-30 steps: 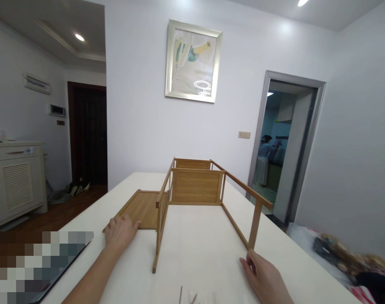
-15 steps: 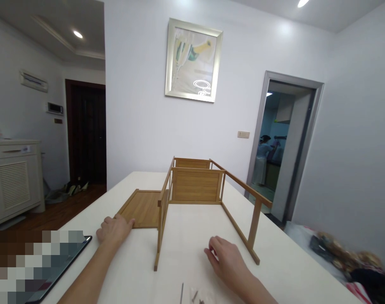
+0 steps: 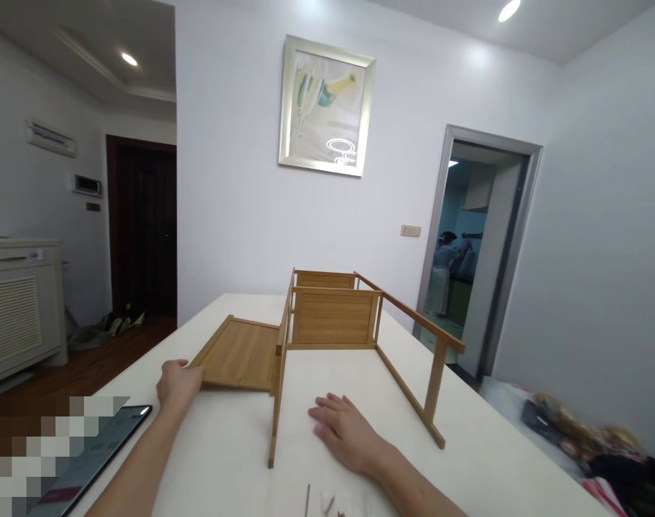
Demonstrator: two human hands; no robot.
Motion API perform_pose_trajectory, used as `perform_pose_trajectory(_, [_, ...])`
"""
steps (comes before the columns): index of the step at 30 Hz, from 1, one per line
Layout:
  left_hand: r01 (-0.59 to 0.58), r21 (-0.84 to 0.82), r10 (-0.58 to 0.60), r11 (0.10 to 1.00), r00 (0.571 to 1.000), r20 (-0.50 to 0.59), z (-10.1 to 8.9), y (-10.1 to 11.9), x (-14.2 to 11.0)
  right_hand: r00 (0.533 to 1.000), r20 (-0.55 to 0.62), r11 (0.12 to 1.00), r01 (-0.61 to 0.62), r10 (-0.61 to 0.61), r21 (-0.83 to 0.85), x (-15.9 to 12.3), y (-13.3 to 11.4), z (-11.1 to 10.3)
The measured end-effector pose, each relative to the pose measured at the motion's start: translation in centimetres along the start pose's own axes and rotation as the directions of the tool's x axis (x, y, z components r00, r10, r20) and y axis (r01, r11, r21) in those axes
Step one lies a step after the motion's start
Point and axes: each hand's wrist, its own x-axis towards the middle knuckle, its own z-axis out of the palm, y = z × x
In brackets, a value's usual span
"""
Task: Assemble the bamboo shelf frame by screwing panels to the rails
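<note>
The left hand point(image 3: 179, 384) is grasping the panel point(image 3: 241, 353) by its near left corner, left of the frame point(image 3: 335, 316), while the right hand point(image 3: 352, 434), grip now released, is leaving the frame unheld.

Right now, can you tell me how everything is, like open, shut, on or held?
Left hand: grip closed on the panel's corner
Right hand: open, holding nothing
Wooden panel: held, beside the frame
Wooden frame: on the table, near end open
Ceiling light: on
Dark door: shut
Kitchen doorway: open
Clear bag: can't tell whether sealed
</note>
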Motion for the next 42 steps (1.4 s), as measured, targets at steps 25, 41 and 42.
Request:
perform_pose_trajectory(25, [0.127,-0.983,0.047,0.134,0.990,0.135,-4.1,5.8,-3.2,0.993,-0.115,0.995,0.044,-0.034,0.084,0.2,0.0,-0.1])
perform_pose_trajectory(41, [0.211,-0.965,0.351,0.157,0.901,0.255,-7.4,10.2,-11.0,0.900,-0.403,0.967,-0.066,0.164,0.247,0.7,1.3,-1.1])
perform_pose_trajectory(42, [0.223,-0.960,0.394,0.172,0.877,0.274,-7.4,10.4,-11.8,0.889,-0.422,0.964,-0.068,0.175,0.256,0.8,1.4,-1.3])
